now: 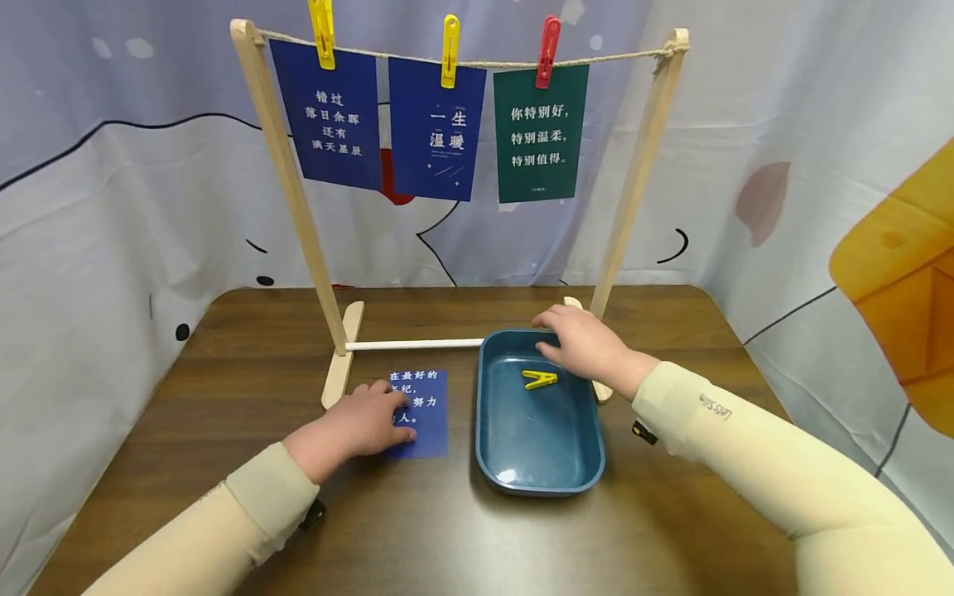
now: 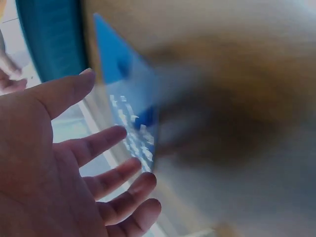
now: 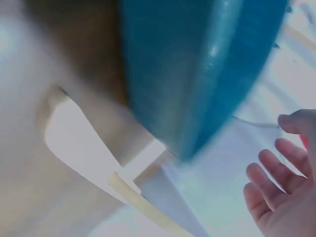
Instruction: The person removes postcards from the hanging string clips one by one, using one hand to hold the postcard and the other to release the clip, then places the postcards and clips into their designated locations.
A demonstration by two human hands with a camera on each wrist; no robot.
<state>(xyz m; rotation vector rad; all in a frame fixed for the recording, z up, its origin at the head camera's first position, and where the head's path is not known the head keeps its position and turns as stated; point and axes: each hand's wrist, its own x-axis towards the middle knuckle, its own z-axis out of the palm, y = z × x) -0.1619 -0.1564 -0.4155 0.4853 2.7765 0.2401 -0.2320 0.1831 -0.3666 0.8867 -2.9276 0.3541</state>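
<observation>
Blue card with white lettering: one, flat on the brown wood-grain table, left of the tray and in front of the stand. Left hand: lies over the card's left part, thumb and fingers parted and softly bent, the grip loose with nothing pinched; whether the fingertips touch the card is hard to say, the left wrist view being blurred.

Blue-green tray: one, rectangular, rounded corners, standing on the table just right of the card. Contents: one yellow clip, lying toward the far end. Right hand: above the tray's far right corner, fingers loosely bent, grip holding nothing.

Wooden stand: two uprights on flat feet, joined low down by a white rod that runs behind the tray. Cord: strung between the tops of the uprights. Hung from it, left to right: dark blue card under a yellow peg; second dark blue card under another yellow peg; green card under a red peg. Backing: pale patterned curtain.

Sleeves: cream, both arms.
</observation>
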